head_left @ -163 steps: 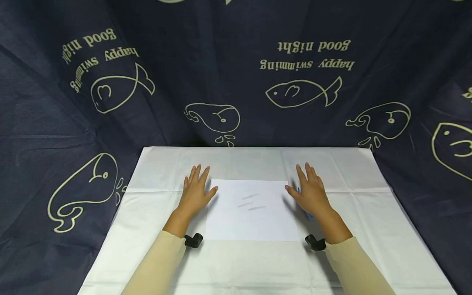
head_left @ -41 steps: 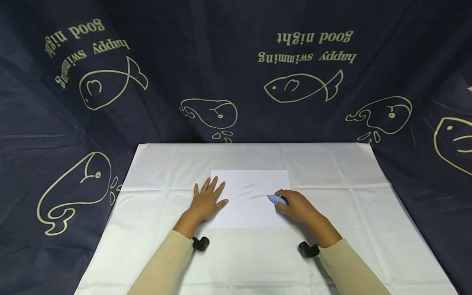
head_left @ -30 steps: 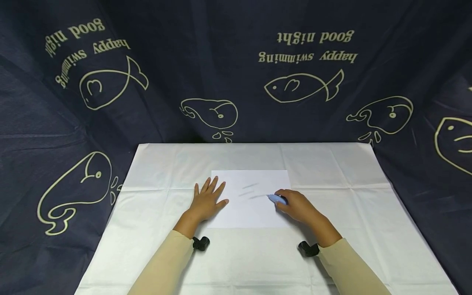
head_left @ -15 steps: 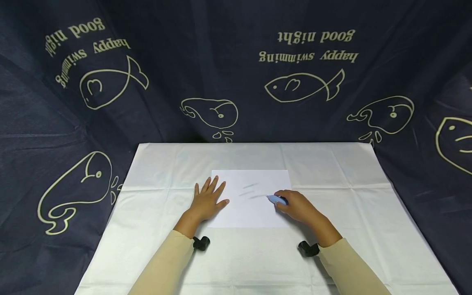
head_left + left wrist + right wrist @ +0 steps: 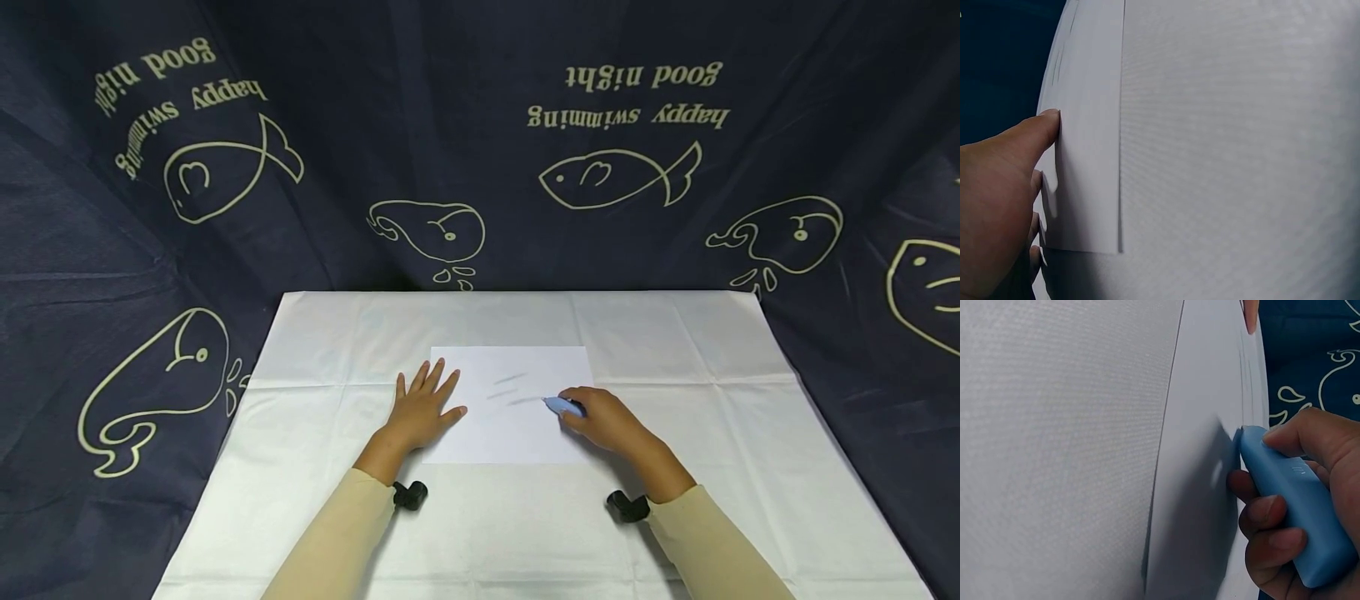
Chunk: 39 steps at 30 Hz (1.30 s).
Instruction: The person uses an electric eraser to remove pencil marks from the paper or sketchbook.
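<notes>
A covered counter is bearing a white, rectangular paper sheet and a hand-held tool. The person's right hand is gripping this light-blue, oblong, rounded plastic tool over the right part of the sheet. As the right-wrist view is showing, the fingers are clamping on the tool: one digit is lying along one side near the narrowed tip, and others are curling round the opposite side, presumably giving close control of that tip.

The left hand is lying over the sheet's left edge, its fingers straight, spread well apart and holding nothing; it is probably steadying the paper against drag. The sheet's long edges are running left to right, leaving each hand an approach from its own side.

Orientation: the tip is pointing left and slightly away from the person, while the long axis is slanting back rightward into the right hand. The tip is sitting at the right-hand end of the nearest of three thin grey strokes; whether it is touching the paper cannot be told. Since the strokes are rising gently rightward, the tool is lying at an angle to them.
</notes>
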{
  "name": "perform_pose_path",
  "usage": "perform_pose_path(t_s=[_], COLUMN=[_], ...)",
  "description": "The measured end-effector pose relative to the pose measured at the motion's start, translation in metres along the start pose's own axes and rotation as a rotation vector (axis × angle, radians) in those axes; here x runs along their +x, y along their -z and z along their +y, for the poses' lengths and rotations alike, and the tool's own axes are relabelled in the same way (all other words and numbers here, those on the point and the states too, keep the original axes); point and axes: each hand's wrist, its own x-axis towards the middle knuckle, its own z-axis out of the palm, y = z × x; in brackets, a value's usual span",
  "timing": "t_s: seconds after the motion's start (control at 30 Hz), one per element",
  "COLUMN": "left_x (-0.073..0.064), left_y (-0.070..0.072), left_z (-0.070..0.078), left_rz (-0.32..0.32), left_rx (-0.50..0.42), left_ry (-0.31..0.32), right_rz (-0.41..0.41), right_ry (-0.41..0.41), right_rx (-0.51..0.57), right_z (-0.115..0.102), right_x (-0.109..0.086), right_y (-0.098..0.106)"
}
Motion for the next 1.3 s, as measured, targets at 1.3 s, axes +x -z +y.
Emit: perform_pose_path(t_s=[1.3], left_x=[0.0016], left_y=[-0.0024], left_z=[-0.0016], left_rz=[0.003], left_rx=[0.005], left_ry=[0.001], right_rz=[-0.008], right_ry=[-0.031], right_rx=[0.014], right_z=[-0.0032], right_x=[-0.0006], right_y=[-0.0026])
